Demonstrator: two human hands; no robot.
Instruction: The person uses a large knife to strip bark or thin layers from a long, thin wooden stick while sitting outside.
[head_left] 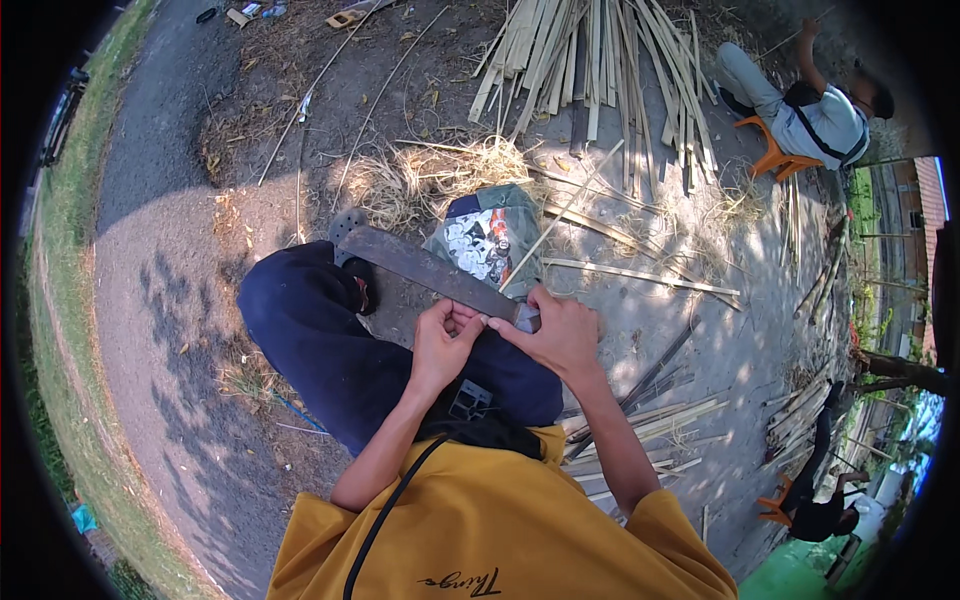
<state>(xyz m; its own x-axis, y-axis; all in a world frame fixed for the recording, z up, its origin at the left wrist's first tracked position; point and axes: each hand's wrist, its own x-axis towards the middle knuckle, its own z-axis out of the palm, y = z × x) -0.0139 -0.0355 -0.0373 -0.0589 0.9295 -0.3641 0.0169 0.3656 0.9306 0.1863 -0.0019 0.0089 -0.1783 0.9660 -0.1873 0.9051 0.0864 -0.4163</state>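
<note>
A machete (pixel 425 268) with a broad dark blade lies slantwise in front of my body, its tip toward the far left. My right hand (pixel 562 338) is closed round its handle, thumb stretched toward my left hand. Close against the near edge of the blade, my left hand (pixel 442 345) is pinched shut by the right thumb. Whatever sits between the left fingertips is too small to make out. A thin bamboo strip (pixel 565 215) slants down to the far side of the blade, where its lower end disappears. My bent leg in dark trousers (pixel 320 340) is under my hands.
Beyond the blade lies a printed cloth (pixel 485 240), with curled shavings (pixel 430 180) behind it. Long split strips (pixel 590 60) are heaped at the far side, more (pixel 650 440) at my right. Two people sit on orange stools (pixel 775 155) at right. A saw (pixel 350 14) lies far off.
</note>
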